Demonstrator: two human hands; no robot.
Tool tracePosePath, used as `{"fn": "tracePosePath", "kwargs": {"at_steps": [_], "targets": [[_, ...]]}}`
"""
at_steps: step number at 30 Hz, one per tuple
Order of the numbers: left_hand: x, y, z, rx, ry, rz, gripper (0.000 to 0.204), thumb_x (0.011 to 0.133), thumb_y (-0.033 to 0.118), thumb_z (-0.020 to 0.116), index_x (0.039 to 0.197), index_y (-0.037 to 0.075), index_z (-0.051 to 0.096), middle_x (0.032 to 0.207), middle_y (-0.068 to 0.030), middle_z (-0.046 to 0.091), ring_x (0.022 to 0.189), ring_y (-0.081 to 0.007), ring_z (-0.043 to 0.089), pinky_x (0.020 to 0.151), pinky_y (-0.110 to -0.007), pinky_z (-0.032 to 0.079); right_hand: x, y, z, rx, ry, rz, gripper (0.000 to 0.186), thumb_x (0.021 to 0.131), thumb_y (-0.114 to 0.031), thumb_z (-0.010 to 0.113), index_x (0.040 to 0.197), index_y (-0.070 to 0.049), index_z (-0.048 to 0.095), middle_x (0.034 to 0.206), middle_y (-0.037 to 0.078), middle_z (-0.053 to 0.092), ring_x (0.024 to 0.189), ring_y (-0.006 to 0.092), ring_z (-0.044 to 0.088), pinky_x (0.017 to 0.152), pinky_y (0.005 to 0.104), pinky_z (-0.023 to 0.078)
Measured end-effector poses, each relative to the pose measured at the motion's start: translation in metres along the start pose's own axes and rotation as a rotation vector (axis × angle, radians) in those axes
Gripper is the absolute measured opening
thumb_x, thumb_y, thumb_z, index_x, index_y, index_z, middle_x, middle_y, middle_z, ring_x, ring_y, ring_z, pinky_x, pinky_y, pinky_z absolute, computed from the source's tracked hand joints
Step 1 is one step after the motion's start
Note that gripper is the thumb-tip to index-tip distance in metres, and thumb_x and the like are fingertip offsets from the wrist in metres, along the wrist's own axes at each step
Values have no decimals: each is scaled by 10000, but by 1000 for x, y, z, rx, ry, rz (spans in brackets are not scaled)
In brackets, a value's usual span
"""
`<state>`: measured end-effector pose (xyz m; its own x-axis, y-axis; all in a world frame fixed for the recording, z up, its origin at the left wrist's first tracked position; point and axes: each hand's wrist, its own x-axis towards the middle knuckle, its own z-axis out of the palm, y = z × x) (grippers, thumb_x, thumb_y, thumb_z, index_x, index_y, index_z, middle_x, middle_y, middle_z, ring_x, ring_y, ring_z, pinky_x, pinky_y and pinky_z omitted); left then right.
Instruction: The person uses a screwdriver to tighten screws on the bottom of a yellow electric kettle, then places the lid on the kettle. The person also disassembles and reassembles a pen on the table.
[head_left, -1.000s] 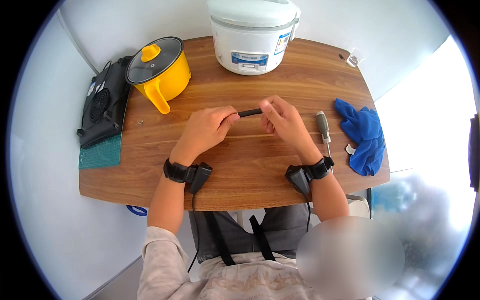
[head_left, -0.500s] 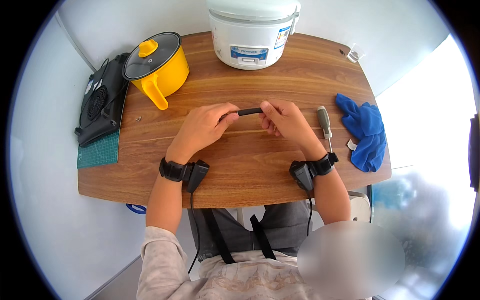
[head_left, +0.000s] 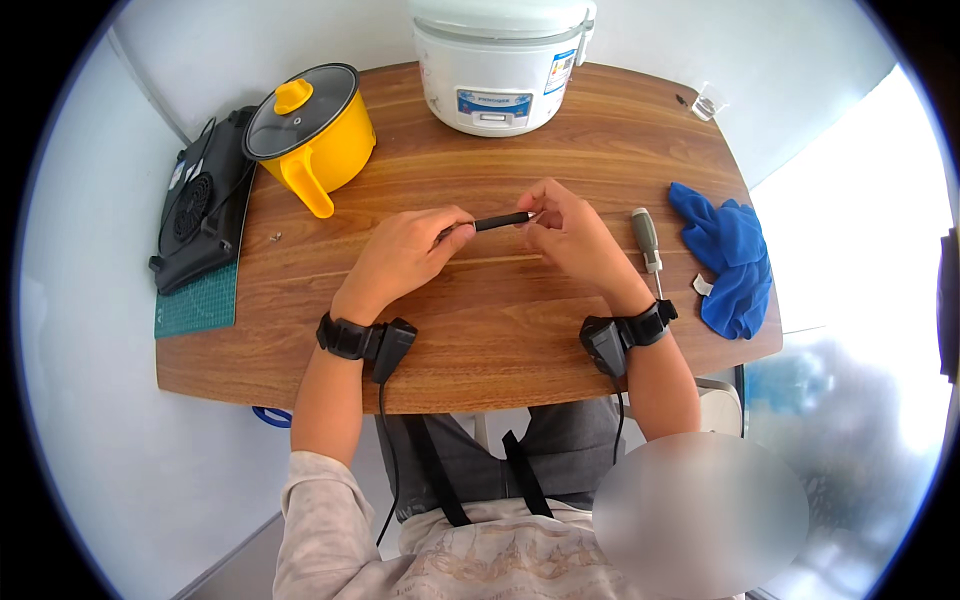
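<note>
A slim black rod [head_left: 500, 221] is held nearly level above the middle of the wooden table, its kind not clear. My left hand [head_left: 418, 245] is closed on its left end, thumb against the fingers. My right hand [head_left: 568, 235] is at the other end, with thumb and fingertips curled round a small pale, shiny tip. What that tip is cannot be made out at this size. Just right of my right hand lies a screwdriver [head_left: 645, 235] with a grey-green handle, its shaft pointing toward me and partly hidden by my wrist.
A yellow pot [head_left: 345, 140] with a glass lid and a black appliance [head_left: 200, 205] on a green cutting mat [head_left: 205, 305] stand at the left. At the back is a white rice cooker [head_left: 490, 75]. A blue cloth [head_left: 730, 255] and a small clear cup [head_left: 709, 102] are at the right.
My right fingers have shifted from gripping the rod's right part to its very end, so that a shiny tip shows. My left hand has stayed in place.
</note>
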<state>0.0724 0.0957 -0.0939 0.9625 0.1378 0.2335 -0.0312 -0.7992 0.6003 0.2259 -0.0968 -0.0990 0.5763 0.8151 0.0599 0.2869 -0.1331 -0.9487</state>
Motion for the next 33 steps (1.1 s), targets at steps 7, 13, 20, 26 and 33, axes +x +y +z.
{"fn": "tracePosePath", "kwargs": {"at_steps": [7, 13, 20, 26, 33], "targets": [[0, 1, 0, -7, -1, -13, 212, 999, 241, 604, 1043, 45, 671, 876, -151, 702, 789, -345, 664, 696, -392, 503, 3, -7, -4, -65, -94, 207, 277, 950, -110, 649, 1175, 16, 546, 895, 109, 681, 720, 143, 632, 625, 288, 517], [-1, -2, 1, -5, -4, -10, 198, 1003, 231, 595, 1045, 53, 671, 876, -142, 705, 786, -332, 667, 694, -388, 504, -3, -5, 7, 56, 82, -5, 270, 952, -116, 643, 1178, 8, 566, 825, 68, 658, 683, 125, 615, 553, 262, 516], [-1, -3, 0, 7, 5, -65, 194, 996, 245, 603, 1044, 73, 680, 848, -126, 701, 747, -299, 656, 670, -381, 496, -1, -9, -2, 102, -50, 174, 205, 934, -108, 672, 1095, 1, 609, 813, 50, 657, 661, 90, 601, 546, 245, 517], [-1, -6, -3, 60, 35, -103, 184, 991, 243, 605, 1017, 74, 672, 833, -124, 695, 738, -293, 654, 657, -381, 491, 1, -1, -11, 117, 108, 17, 165, 911, -100, 706, 1029, 0, 648, 780, 26, 657, 651, 63, 575, 531, 224, 467], [-1, -14, -1, 106, 92, -115, 165, 997, 236, 586, 1041, 82, 630, 877, -127, 703, 786, -306, 673, 682, -384, 503, 1, 0, -14, 118, 142, 12, 202, 938, -131, 686, 1070, 21, 702, 790, 19, 667, 629, 53, 551, 527, 214, 445]]}}
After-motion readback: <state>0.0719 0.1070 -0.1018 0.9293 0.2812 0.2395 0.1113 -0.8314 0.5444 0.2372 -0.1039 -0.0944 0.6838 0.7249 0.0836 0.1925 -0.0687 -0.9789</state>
